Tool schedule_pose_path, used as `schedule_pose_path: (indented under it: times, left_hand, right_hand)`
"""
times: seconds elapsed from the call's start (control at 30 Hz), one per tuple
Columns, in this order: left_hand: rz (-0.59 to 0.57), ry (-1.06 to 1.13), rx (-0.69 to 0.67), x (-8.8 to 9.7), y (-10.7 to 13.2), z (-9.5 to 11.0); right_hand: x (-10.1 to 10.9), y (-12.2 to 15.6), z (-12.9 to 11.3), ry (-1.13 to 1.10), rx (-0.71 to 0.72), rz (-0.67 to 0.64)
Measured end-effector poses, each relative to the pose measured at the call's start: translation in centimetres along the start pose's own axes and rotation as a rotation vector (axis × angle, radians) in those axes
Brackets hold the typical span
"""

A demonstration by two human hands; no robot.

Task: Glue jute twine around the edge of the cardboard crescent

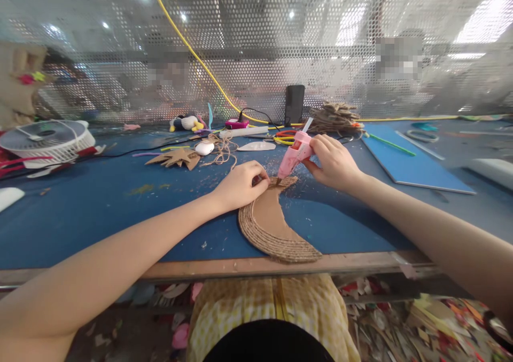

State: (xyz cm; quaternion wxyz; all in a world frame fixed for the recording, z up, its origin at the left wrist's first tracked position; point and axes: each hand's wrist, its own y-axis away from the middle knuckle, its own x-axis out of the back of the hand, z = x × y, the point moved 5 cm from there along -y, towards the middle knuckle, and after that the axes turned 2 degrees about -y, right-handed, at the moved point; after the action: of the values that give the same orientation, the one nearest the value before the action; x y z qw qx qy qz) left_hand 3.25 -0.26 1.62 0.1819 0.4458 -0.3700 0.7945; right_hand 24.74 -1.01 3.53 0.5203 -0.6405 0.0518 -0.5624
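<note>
A crescent-shaped piece of brown cardboard (266,215) lies on the blue table close to the front edge. Rows of ridged, cord-like brown strips (264,247) follow its outer curve, while its inner part is plain. My left hand (242,185) has its fingers closed in a pinch on the crescent's upper end; what exactly lies between the fingertips is partly hidden. My right hand (334,160) is wrapped round a pink hot glue gun (294,156), with a pale glue stick jutting from its back. The gun's nozzle points down at the crescent's upper end, beside my left fingertips.
Behind the hands lie loose twine (224,148), a spiky cardboard cutout (176,158) and a bundle of brown strips (334,119). A black phone (294,104) stands against the perforated metal screen. At left is a white fan (48,140); at right, a blue board (417,159).
</note>
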Motion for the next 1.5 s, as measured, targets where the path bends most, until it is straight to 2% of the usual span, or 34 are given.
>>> schedule_pose_path:
  times: [0.2, 0.53, 1.5]
  left_hand:
    - [0.010, 0.009, -0.044, 0.03, 0.10, 0.11]
    - [-0.011, 0.000, -0.023, -0.09, -0.03, -0.04]
    - [-0.015, -0.041, -0.088, 0.10, 0.14, 0.45]
  right_hand:
    - [-0.12, 0.02, -0.07, -0.010, -0.002, -0.015]
    - [-0.20, 0.08, 0.14, -0.002, -0.020, -0.031]
    - [0.51, -0.11, 0.38, 0.069, 0.024, 0.002]
